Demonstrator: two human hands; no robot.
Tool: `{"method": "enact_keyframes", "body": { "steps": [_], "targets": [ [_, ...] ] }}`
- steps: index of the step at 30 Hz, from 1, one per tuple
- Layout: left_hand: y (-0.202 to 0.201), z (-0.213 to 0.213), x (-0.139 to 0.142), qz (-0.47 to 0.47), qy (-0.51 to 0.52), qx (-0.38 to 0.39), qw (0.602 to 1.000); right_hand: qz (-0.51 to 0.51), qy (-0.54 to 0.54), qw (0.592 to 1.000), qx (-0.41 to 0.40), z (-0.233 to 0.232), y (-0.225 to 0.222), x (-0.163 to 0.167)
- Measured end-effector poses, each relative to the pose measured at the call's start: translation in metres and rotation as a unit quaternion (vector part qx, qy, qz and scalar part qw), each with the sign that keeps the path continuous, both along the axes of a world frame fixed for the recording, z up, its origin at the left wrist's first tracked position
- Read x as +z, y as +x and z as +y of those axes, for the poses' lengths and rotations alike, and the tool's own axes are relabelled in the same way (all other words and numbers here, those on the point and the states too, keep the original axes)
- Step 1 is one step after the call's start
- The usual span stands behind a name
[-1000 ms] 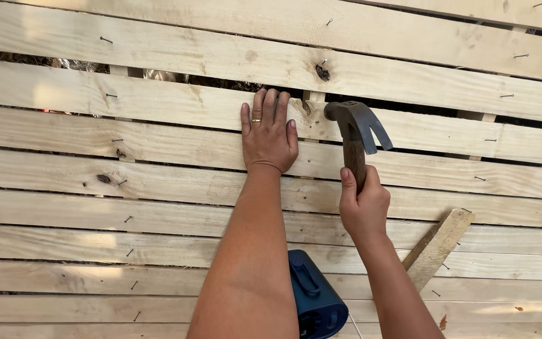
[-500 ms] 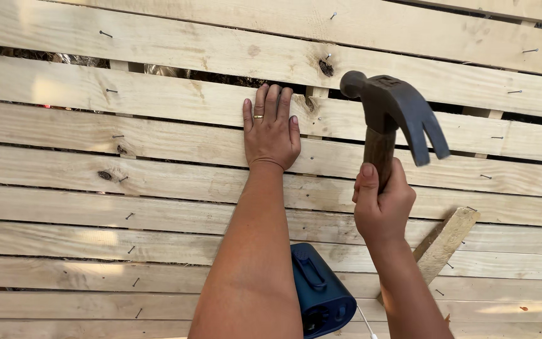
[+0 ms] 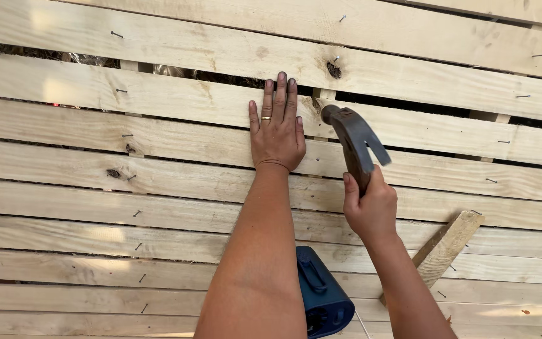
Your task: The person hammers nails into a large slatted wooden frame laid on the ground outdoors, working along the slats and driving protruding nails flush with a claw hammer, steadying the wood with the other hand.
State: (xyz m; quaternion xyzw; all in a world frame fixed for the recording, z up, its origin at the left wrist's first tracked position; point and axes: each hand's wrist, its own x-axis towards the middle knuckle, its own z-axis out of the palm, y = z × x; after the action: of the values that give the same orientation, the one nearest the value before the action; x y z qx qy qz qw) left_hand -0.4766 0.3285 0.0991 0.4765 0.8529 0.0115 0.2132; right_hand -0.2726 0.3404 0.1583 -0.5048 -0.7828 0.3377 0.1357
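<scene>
nearest the camera, a dark blue case (image 3: 321, 295) sits low between the two forearms, on the boards. just right of it a loose offcut of wood (image 3: 448, 246) lies slanted across the slats.

above that, the right hand (image 3: 371, 207) is wrapped in a closed fist around the lower handle of a claw hammer (image 3: 352, 139). the hammer looks head-heavy, steel and rigid, so a grip low on the handle, as here, probably gives the most swing; the handle looks like the only sensible place to hold it. its striking face points toward the plank seam near a support block (image 3: 325, 95), the claw pointing back to the right.

just left of the hammer head, the left hand (image 3: 277, 129) lies flat, palm down, fingers held close together, pressing on a pale pine slat (image 3: 158, 103). a ring shows on one finger. the slat looks stiff, light and rough-sawn, likely splintery.

farther up, more slats (image 3: 409, 28) carry half-driven nails (image 3: 116, 34) and a dark knot (image 3: 333, 69).
</scene>
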Motion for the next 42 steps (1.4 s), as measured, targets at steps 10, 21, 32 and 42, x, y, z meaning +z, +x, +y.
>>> {"method": "enact_keyframes", "body": {
  "steps": [10,21,32,42],
  "targets": [
    [-0.003,0.002,-0.002,0.019,0.033,0.008,0.999,-0.123,0.19,0.966,-0.124,0.116,0.013,-0.015],
    [-0.005,0.01,0.0,0.018,0.019,0.009,1.0,-0.082,0.189,0.978,0.044,0.118,-0.092,-0.013],
    [-0.023,0.051,0.022,0.093,0.143,-0.023,0.985,-0.105,0.135,0.985,-0.006,0.125,-0.106,-0.001],
    [-0.042,0.087,0.026,0.048,0.158,-0.06,0.985,-0.12,0.127,0.984,-0.02,0.132,-0.106,-0.005]
  ]
}}
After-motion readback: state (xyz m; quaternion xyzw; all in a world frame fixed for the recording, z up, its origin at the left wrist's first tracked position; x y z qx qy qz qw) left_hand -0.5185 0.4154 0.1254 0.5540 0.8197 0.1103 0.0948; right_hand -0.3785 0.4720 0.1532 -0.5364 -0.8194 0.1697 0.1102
